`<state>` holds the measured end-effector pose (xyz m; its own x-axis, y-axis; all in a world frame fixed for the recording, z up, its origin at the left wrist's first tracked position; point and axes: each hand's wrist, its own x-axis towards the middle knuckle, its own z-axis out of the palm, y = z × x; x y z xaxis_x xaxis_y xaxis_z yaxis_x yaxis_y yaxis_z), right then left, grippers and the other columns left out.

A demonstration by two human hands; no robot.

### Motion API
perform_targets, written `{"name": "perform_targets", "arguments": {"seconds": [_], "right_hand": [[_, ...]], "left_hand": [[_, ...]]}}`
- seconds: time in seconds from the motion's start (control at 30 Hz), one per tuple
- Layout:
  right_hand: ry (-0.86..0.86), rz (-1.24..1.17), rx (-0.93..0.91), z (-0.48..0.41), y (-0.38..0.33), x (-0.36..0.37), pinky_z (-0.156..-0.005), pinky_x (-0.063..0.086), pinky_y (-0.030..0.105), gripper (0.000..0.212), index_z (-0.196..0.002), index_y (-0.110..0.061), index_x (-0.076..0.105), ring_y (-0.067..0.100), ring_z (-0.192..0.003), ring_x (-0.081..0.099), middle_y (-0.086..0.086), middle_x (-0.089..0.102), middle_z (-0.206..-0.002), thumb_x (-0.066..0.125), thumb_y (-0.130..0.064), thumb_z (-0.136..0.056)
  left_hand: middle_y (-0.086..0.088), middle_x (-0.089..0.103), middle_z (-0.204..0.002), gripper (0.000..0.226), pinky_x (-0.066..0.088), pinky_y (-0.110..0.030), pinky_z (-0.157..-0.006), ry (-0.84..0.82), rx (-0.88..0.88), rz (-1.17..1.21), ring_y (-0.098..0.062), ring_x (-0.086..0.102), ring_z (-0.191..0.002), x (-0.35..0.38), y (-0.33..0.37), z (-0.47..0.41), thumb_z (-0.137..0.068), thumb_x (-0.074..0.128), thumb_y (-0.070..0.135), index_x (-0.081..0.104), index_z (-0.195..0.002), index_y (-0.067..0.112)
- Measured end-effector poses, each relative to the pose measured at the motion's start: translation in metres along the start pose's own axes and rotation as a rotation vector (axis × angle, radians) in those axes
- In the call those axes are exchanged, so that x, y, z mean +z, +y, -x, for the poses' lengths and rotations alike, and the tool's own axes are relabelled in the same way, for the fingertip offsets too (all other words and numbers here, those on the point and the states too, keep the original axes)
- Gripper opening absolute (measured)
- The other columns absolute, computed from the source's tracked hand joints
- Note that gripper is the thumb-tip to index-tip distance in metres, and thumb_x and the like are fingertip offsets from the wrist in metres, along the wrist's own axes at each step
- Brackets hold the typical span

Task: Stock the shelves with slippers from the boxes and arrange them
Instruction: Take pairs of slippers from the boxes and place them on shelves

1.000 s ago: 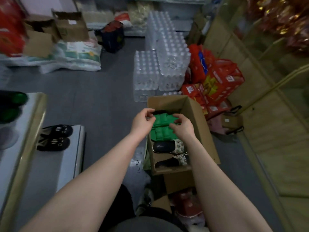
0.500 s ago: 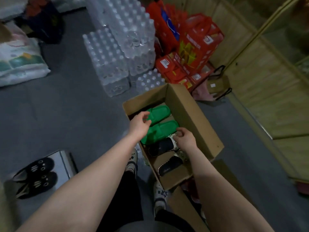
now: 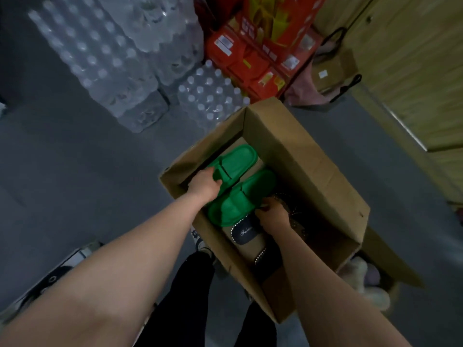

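Note:
An open cardboard box (image 3: 310,171) stands on the grey floor in front of me. Two green slippers lie inside it. My left hand (image 3: 204,185) grips the strap of the far green slipper (image 3: 238,159). My right hand (image 3: 271,215) holds the side of the near green slipper (image 3: 240,199). Under my right hand lie black slippers with studded trim (image 3: 246,232), partly hidden by my wrist.
Shrink-wrapped packs of water bottles (image 3: 107,58) are stacked behind the box, with red cartons (image 3: 260,53) to their right. A wooden wall (image 3: 411,71) runs along the right. A low metal shelf with black slippers (image 3: 50,284) sits at the lower left.
My head has tilted down, so the box now fills the middle of the view. Both hands have sunk deeper into the box and closed on the green slippers.

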<state>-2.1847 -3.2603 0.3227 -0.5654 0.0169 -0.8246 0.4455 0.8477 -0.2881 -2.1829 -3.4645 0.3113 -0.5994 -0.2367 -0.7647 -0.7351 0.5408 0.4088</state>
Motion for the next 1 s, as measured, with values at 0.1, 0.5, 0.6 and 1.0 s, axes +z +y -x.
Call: {"name": "perform_targets", "arguments": {"seconds": [0.1,0.5,0.6,1.0], "right_hand": [[-0.016,0.046,0.012,-0.017,0.001,0.01,-0.098,0.043,0.032,0.049,-0.142,-0.014,0.049,0.032,-0.124,0.056,0.015,0.06,-0.134,0.058,-0.018,-0.094],[-0.134,0.159,0.03,-0.057,0.006,0.038,-0.092,0.043,0.025,0.05,-0.145,-0.021,0.044,0.028,-0.125,0.054,0.01,0.055,-0.14,0.056,-0.025,-0.097],[-0.15,0.198,0.002,-0.061,0.005,0.037,-0.095,0.043,0.028,0.047,-0.142,-0.017,0.047,0.029,-0.126,0.052,0.012,0.054,-0.14,0.055,-0.028,-0.098],[-0.112,-0.283,0.059,-0.037,0.014,0.022,-0.101,0.049,0.042,0.066,-0.134,-0.014,0.054,0.029,-0.119,0.06,0.013,0.063,-0.128,0.08,-0.036,-0.078]], "left_hand": [[-0.012,0.049,-0.142,0.049,0.038,-0.043,-0.109,-0.043,-0.029,-0.033,-0.032,0.047,-0.128,0.011,-0.005,-0.022,-0.098,0.05,0.029,0.041,-0.143,0.014],[-0.013,0.026,-0.155,0.1,0.027,-0.046,-0.116,-0.073,-0.162,-0.063,-0.033,0.028,-0.142,0.033,-0.033,-0.069,-0.078,0.074,0.044,0.012,-0.153,0.02],[-0.012,0.042,-0.143,0.088,0.036,-0.048,-0.11,-0.046,-0.216,0.118,-0.034,0.039,-0.132,0.033,-0.037,-0.073,-0.07,0.083,0.033,0.027,-0.138,0.024],[-0.007,0.041,-0.148,0.116,0.036,-0.046,-0.111,-0.162,-0.124,0.166,-0.028,0.042,-0.133,0.013,-0.018,-0.038,-0.067,0.087,0.031,0.01,-0.154,0.028]]}}
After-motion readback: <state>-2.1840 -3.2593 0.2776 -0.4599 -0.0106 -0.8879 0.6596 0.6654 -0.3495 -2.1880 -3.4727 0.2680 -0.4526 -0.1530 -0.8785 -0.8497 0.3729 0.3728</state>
